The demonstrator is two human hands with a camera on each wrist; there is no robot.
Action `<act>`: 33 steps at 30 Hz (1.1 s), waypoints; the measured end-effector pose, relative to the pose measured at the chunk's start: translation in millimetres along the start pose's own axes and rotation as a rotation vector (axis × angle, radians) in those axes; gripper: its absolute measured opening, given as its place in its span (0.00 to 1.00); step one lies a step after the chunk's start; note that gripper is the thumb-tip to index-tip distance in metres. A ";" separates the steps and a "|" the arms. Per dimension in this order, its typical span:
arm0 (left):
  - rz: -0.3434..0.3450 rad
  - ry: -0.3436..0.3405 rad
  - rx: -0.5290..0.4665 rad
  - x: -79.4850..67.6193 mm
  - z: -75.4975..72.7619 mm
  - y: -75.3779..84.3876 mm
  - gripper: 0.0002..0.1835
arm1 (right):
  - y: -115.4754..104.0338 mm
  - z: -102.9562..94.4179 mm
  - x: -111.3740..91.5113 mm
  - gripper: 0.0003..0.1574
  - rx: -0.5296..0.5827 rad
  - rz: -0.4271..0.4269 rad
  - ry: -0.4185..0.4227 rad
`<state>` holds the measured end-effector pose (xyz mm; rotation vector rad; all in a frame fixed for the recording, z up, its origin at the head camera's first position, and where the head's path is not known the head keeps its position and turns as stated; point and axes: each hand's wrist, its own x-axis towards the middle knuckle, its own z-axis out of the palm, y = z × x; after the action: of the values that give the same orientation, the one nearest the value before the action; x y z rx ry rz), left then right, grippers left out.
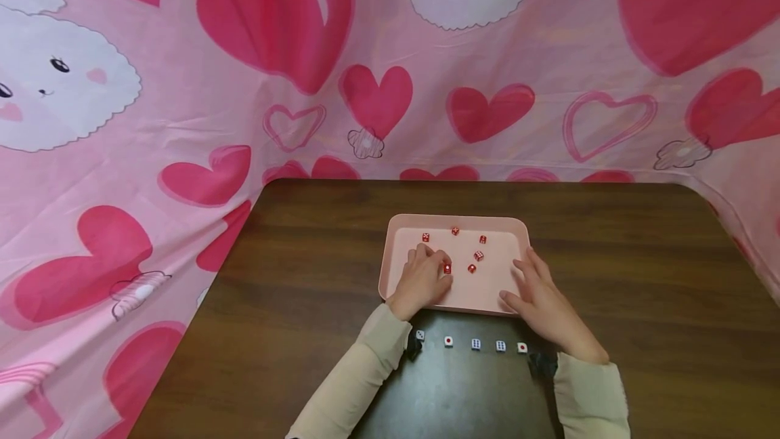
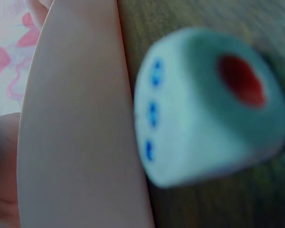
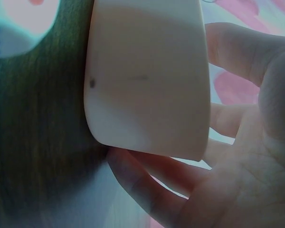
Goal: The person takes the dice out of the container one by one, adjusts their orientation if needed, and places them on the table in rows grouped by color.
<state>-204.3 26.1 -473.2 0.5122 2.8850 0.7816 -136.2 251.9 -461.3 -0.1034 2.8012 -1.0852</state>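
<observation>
In the head view, a pink tray (image 1: 487,295) holds several small red dice, spread apart. My left hand (image 1: 420,280) reaches over the tray's left half, thumb and index finger bent about a red die (image 1: 447,268) and pinching it. Close to its right lie a red die (image 1: 472,268) and another red die (image 1: 479,256). My right hand (image 1: 539,300) is at the tray's right end, fingers spread and loosely bent. In the right wrist view, a finger (image 3: 147,183) of it touches the outside of the tray's corner, while the thumb (image 3: 237,52) is behind the wall.
Several white dice stand in a row before the tray, from a white die (image 1: 420,335) by the left cuff to a white die (image 1: 522,347) by the right wrist. More red dice, including a red die (image 1: 455,230), lie toward the tray's back. Pink heart-patterned cloth (image 1: 378,32) surrounds the brown table (image 1: 292,303).
</observation>
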 end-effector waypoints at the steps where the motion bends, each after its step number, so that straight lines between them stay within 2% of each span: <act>1: 0.000 0.000 -0.002 -0.3 0.0 -0.1 0.11 | 0.0 0.2 0.0 0.49 -0.002 -0.001 0.001; 13: -0.024 -0.009 -0.018 -1.7 -0.5 -1.0 0.09 | -0.9 0.4 -0.9 0.52 0.003 0.004 -0.008; 21: -0.012 0.004 -0.022 -2.8 -0.6 -2.4 0.06 | -5.6 3.3 -0.6 0.60 0.053 0.024 0.010; 24: -0.003 0.008 -0.002 -2.9 0.0 -2.8 0.06 | -7.6 7.1 -0.1 0.56 0.040 0.028 0.023; 28: 0.011 0.022 0.025 -2.3 0.9 -3.6 0.05 | -8.0 11.1 1.2 0.46 -0.010 0.014 0.048; 33: 0.008 0.035 0.034 -2.0 1.3 -4.1 0.04 | -9.2 12.4 1.7 0.47 -0.005 0.008 0.054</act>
<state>-203.4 22.6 -476.3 0.5190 2.9347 0.7504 -135.9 236.7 -464.3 -0.0636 2.8499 -1.0948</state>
